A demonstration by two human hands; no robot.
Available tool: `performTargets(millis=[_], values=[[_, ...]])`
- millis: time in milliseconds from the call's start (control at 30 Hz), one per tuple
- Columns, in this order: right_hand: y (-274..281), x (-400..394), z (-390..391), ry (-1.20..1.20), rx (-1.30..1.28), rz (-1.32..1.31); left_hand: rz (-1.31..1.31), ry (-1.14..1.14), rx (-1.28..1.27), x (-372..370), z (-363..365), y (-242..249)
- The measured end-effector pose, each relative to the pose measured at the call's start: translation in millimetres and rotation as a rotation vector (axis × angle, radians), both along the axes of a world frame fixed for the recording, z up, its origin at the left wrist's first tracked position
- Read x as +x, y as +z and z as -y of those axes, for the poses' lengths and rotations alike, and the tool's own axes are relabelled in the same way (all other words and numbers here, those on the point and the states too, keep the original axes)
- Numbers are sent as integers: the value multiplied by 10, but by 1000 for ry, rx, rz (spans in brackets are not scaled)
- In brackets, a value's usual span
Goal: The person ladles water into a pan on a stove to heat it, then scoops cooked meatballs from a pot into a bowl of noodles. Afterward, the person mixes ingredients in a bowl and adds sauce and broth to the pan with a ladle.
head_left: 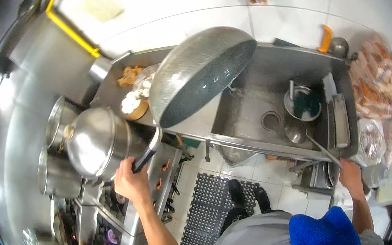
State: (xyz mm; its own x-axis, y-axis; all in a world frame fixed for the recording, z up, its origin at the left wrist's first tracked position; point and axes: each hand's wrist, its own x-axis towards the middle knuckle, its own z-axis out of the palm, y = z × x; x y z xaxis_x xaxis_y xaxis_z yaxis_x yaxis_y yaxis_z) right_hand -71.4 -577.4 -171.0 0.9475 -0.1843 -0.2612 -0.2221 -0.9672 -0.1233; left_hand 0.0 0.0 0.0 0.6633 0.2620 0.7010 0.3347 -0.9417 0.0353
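My left hand (131, 181) is closed round the black handle of a large metal wok (183, 69). The wok is tipped on its side, its open face toward the sink (248, 100), with a little water showing inside. Over the sink's near right edge, my right hand (351, 178) grips the end of a ladle (296, 132). The ladle's bowl is down in the basin, beside the drain and close to a round container (302, 103) with dark green contents and a light handle-like piece in it.
To the left, a big lidded pot (94, 144) stands by a stove (115, 224) with lit burners. A bowl of white pieces (132, 105) sits behind the wok. Bagged food (377, 77) lies right of the sink. A perforated black mat (203, 211) covers the floor. Blue fabric (321, 232) shows near my body.
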Motion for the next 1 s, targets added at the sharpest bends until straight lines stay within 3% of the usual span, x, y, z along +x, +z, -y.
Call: performTargets(millis=[67, 100, 133, 200, 233, 267, 367, 433, 533, 633, 733, 800, 833, 900, 933, 1000], values=[[-365, 70, -3, 153, 237, 145, 104, 53, -80, -200, 16, -25], [-73, -122, 240, 209, 312, 112, 115, 62, -244, -569, 94, -247], [79, -44, -336, -264, 838, -60, 109, 150, -309, -660, 86, -158], [-64, 282, -897, -170, 1202, -67, 164, 174, -388, -813, 39, -164], [-80, 467, -1094, -189, 1299, -103, 149, 213, -400, -897, 6, -235], [-197, 729, -1182, -71, 1220, -79, 133, 244, -419, -970, -14, -324], [-355, 1348, -1574, -129, 1486, -134, 105, 273, -518, -1306, -90, -479], [-379, 1499, -1736, -156, 1502, -143, 82, 280, -596, -1637, -181, -651], [-151, 1339, -1998, -31, 933, 57, -17, 428, -642, -2303, -281, -892], [-498, 1216, -2008, 223, 275, 523, -85, 567, -569, -3039, -433, -1304], [-249, 767, -2077, 183, 247, 579, -292, 628, -564, -3672, -446, -1443], [-449, 466, -2061, 186, 258, 725, -349, 694, -707, -3968, -455, -1377], [-669, 369, -2016, 117, 272, 631, -432, 743, -791, -4121, -494, -1400], [-888, 65, -1949, 37, 345, 533, -373, 729, -862, -4399, -535, -1523], [-872, -31, -2044, 39, 427, 539, -210, 709, -1104, -4600, -597, -1735], [-732, -243, -2278, -3, 442, 516, -227, 729, -999, -4794, -656, -1677]])
